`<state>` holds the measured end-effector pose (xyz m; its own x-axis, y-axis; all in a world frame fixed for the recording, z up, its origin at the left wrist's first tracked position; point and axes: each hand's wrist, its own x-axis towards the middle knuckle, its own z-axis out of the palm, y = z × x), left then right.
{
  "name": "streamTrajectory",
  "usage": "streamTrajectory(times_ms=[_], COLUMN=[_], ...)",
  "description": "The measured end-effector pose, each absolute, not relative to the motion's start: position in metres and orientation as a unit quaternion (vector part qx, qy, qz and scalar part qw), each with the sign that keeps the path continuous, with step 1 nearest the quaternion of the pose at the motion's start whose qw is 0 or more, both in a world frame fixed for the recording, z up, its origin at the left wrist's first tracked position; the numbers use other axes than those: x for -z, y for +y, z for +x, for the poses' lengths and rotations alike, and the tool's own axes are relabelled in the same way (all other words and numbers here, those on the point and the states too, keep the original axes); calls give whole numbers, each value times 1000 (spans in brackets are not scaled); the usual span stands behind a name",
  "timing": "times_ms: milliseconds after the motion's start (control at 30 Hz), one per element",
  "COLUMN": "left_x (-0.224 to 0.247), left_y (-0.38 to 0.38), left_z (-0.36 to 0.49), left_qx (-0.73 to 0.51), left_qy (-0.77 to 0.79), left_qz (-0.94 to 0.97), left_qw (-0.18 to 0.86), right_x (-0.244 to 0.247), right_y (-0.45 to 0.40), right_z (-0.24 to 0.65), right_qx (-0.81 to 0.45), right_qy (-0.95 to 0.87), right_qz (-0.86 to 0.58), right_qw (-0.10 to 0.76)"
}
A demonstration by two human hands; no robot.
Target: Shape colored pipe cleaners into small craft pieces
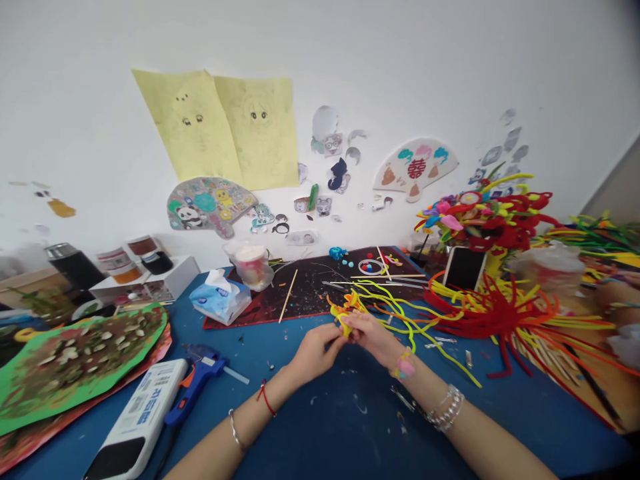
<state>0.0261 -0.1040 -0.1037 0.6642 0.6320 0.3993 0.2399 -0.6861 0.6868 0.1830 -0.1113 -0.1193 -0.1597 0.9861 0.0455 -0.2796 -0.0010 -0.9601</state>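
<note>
Both hands meet at the middle, above the blue tabletop (310, 400). My left hand (317, 351) has its fingers closed on the lower left side of a small yellow and orange fuzzy piece (345, 312). From the right, my right hand (369, 333) pinches the same piece between thumb and fingers. Its orange tips point up and to the left; the part under the fingers is hidden. Just behind it, yellow-green fuzzy stems (410, 320) curve across the table.
A blue glue gun (193, 387) and white box (140, 420) lie left, near a tissue pack (220, 297). Behind is a dark board (320, 293) with sticks. Red fuzzy stems (500, 310), a phone (464, 268) and another person's hand (617, 293) are at right.
</note>
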Motion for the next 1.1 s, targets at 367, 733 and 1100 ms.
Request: streamTrajectory(times_ms=[367, 733, 1100], left_x=[111, 106, 96], left_y=[-88, -79, -52], left_z=[26, 16, -12], left_qx=[-267, -276, -266], left_qy=[275, 343, 318], left_qz=[692, 835, 884], left_qw=[612, 330, 217], right_x=[105, 113, 117], right_y=[-108, -106, -101], right_z=[194, 194, 191], right_qx=[-608, -631, -633], right_qy=[-420, -397, -328], right_qz=[-304, -246, -251], right_qw=[600, 619, 655])
